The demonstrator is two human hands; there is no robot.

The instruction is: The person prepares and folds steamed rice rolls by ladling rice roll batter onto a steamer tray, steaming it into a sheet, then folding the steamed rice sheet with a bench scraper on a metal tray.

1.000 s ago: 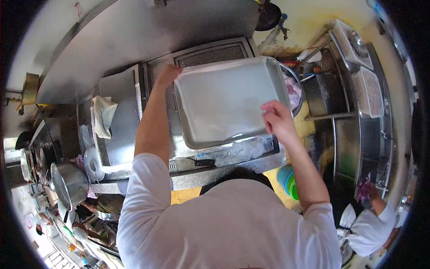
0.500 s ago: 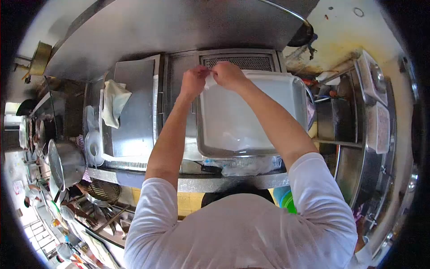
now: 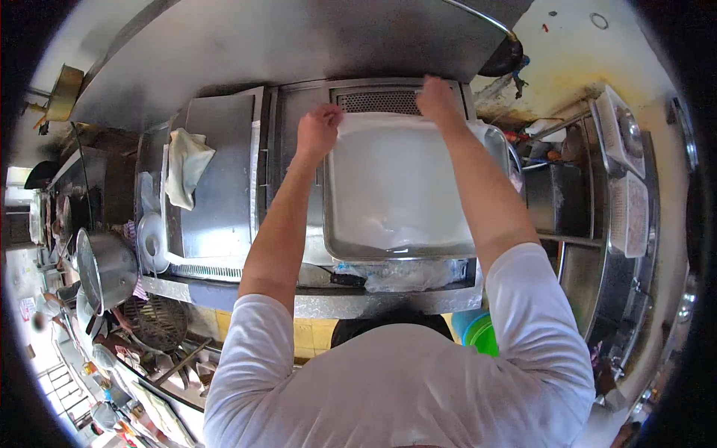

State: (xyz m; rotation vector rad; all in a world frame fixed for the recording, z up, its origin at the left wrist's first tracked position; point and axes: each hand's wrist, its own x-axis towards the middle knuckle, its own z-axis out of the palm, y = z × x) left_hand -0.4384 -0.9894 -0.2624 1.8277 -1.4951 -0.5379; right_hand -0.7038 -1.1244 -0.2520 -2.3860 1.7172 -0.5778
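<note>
A large rectangular metal tray [image 3: 340,243] lies on the steel counter in front of me, lined with a thin white sheet [image 3: 399,179]. My left hand [image 3: 319,128] pinches the sheet's far left corner at the tray's rim. My right hand [image 3: 437,97] grips the sheet's far edge near the right corner, and the sheet is stretched between both hands. A crumpled clear plastic bag [image 3: 407,275] lies at the tray's near edge.
A white cloth [image 3: 184,166] hangs over a steel lid at the left. A steel pot [image 3: 108,270] stands lower left, a vent grille [image 3: 377,101] lies behind the tray, and trays of food [image 3: 629,213] sit on shelves at the right. A green bucket [image 3: 484,334] stands below.
The tray went from tilted up in both hands to flat on the counter. My right hand then moved from beside my left hand along the sheet's far edge to the right.
</note>
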